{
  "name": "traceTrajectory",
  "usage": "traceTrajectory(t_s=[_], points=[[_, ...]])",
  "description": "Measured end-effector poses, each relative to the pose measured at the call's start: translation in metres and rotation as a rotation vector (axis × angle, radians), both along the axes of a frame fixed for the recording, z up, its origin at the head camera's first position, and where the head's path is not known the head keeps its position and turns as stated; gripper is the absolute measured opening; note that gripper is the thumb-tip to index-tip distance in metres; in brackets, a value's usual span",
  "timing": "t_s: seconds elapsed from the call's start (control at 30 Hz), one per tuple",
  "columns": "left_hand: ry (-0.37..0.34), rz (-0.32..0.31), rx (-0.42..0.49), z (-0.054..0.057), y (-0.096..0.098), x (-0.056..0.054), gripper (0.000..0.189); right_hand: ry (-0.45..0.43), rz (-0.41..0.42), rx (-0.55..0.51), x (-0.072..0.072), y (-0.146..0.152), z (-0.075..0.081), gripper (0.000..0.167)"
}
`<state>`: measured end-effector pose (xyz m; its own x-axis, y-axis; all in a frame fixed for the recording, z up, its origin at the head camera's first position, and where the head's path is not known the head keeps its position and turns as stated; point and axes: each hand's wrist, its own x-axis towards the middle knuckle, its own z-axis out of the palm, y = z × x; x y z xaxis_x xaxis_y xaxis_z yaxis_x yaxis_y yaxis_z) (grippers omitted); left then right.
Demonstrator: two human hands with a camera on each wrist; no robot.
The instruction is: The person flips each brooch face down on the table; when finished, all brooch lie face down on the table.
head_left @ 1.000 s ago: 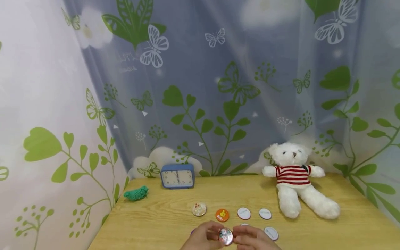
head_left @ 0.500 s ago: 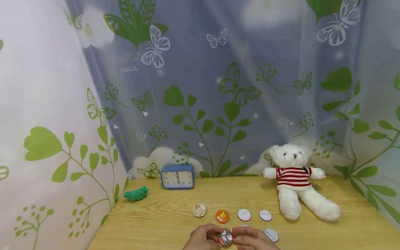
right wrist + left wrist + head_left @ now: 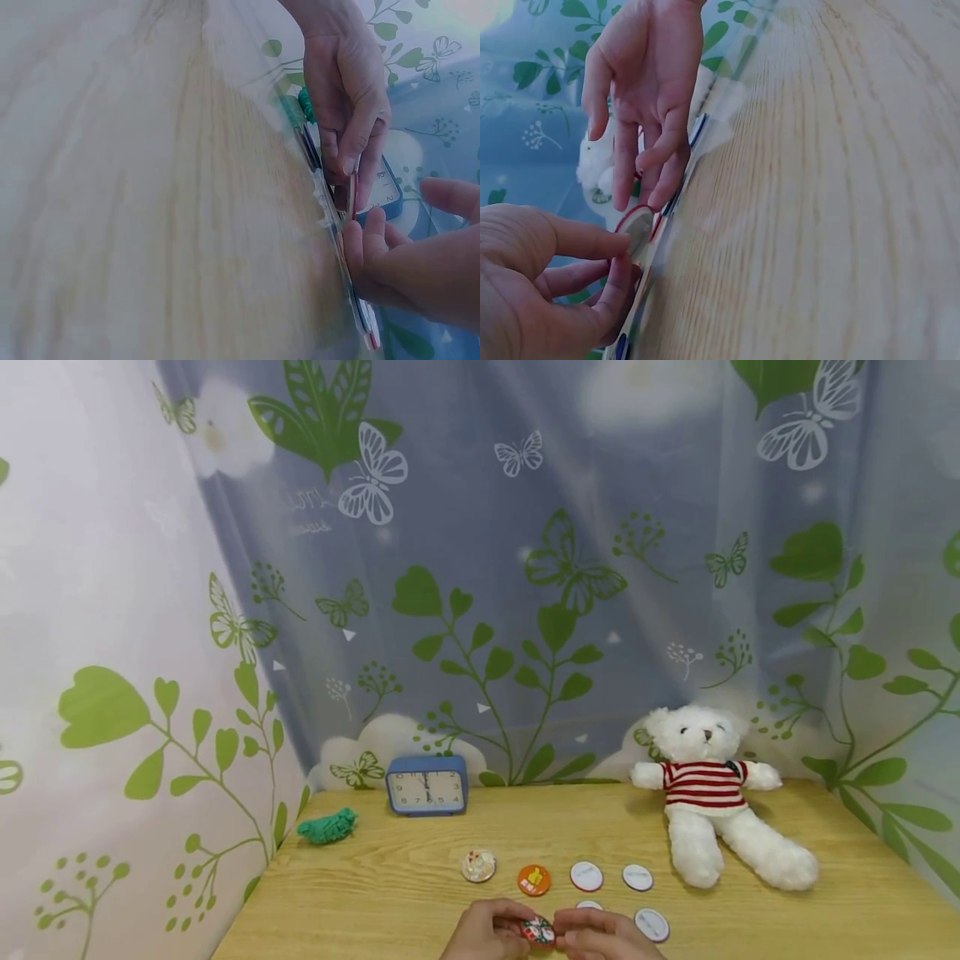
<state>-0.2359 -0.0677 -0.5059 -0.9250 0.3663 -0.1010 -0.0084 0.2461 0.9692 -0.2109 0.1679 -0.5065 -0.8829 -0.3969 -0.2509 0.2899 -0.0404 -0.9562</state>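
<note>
Pinched between thumb and fingers of my left hand (image 3: pixel 483 932) is a round button badge (image 3: pixel 538 931), its red, white and green picture side tilted up in the head view. Its greyish back and red rim show in the left wrist view, where the badge (image 3: pixel 637 227) stands on edge close over the table. My right hand (image 3: pixel 606 935) is at the badge's right edge, fingertips right at the rim. In the right wrist view the right thumb (image 3: pixel 450 196) stands well apart from the fingers, which are fairly straight.
Beyond the hands lie a cream badge (image 3: pixel 478 866), an orange badge (image 3: pixel 534 880) and several white-backed badges (image 3: pixel 586 876) on the wooden table (image 3: pixel 360 893). Farther back are a green bundle (image 3: pixel 327 827), a blue clock (image 3: pixel 427 785) and a white teddy bear (image 3: pixel 705 793).
The badge has tilted in the left fingers, so its picture looks flatter and less shiny. Both hands have drawn slightly, the right one a little leftward; a white-backed badge behind them shows more.
</note>
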Motion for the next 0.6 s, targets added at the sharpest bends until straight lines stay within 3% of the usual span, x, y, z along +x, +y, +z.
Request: traceTrajectory(t_s=[0.17,0.47,0.6], points=[[0.023,0.027,0.008,-0.0014,0.0017,-0.0006,0.023,0.029,0.012,0.0,-0.0012,0.0014,-0.0019,0.052],[0.13,0.046,-0.02,-0.0048,0.0034,0.0015,0.012,0.099,-0.019,0.1,-0.0045,-0.0003,-0.0058,0.046],[0.131,0.052,-0.035,-0.0062,0.0037,0.0024,0.011,0.135,-0.025,0.119,-0.0047,-0.003,-0.007,0.043]])
